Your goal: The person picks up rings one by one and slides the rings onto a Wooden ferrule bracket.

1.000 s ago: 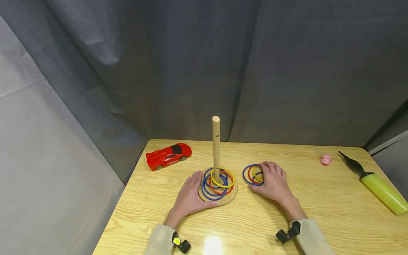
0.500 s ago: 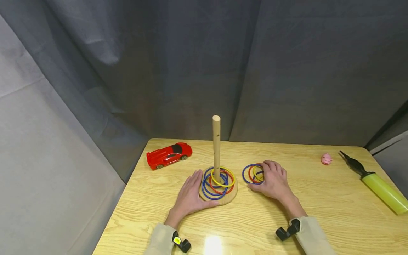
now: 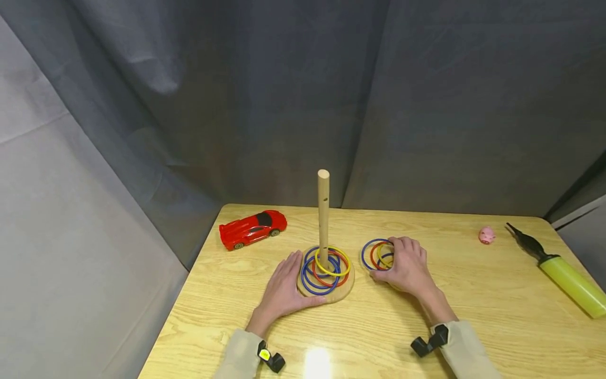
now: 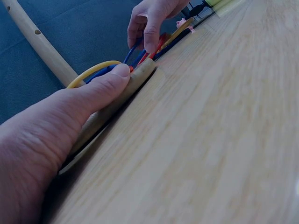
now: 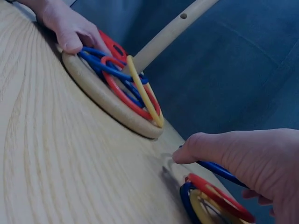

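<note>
A wooden ring-toss stand has an upright peg [image 3: 323,216] on a round base [image 3: 347,289]. Several blue and red rings and a yellow ring [image 3: 349,259] lie round the peg's foot. My left hand [image 3: 282,289] holds the base's left side, its thumb [image 4: 110,84] along the near rim. To the right, my right hand [image 3: 407,268] pinches a blue ring [image 5: 219,171], which is tilted above a small pile of rings. A red ring [image 5: 205,184], a yellow one and another blue one show in that pile. The palm side of my right hand is hidden in the head view.
A red toy car [image 3: 253,229] stands at the table's back left. Toward the back right are a pink toy pig [image 3: 486,235] and a yellow-green hand pump [image 3: 570,284] with a black nozzle. Dark curtain [image 3: 284,105] hangs behind the table [image 3: 369,337].
The blue ring in my right hand has risen slightly from the pile along with the hand. My left hand stays on the base, and the whole head view has shifted a little.
</note>
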A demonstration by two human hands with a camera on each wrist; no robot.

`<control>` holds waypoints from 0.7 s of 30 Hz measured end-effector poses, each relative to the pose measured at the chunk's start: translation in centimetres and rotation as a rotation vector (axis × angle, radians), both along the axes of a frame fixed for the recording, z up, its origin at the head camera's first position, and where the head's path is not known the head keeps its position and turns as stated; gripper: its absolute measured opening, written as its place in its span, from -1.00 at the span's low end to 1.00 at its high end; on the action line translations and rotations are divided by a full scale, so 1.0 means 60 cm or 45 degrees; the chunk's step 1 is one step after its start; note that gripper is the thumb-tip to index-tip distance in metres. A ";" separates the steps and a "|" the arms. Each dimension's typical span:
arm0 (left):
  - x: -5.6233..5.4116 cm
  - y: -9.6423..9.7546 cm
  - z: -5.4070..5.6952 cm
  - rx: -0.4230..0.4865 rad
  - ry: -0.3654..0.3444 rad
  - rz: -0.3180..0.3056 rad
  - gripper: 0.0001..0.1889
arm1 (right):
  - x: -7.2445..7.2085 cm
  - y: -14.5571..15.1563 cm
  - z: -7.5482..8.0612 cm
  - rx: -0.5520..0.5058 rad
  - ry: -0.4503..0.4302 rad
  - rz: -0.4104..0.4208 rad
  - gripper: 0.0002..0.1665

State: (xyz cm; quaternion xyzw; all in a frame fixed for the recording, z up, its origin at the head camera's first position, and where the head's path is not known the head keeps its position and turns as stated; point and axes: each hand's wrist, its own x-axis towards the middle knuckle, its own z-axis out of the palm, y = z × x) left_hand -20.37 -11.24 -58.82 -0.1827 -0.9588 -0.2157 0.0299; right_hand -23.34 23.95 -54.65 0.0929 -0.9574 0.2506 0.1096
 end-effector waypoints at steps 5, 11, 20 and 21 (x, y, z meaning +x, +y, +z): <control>-0.001 0.000 -0.001 0.003 0.007 0.001 0.51 | 0.002 -0.002 0.012 0.002 0.004 0.012 0.25; -0.002 0.002 0.000 0.001 0.001 0.008 0.51 | 0.005 -0.007 0.029 -0.037 0.051 0.032 0.23; -0.004 0.003 0.002 0.002 0.018 -0.005 0.50 | 0.008 -0.017 0.052 -0.105 0.087 0.060 0.22; -0.004 0.003 0.003 0.003 0.020 -0.006 0.50 | 0.008 -0.017 0.055 -0.107 0.093 0.057 0.22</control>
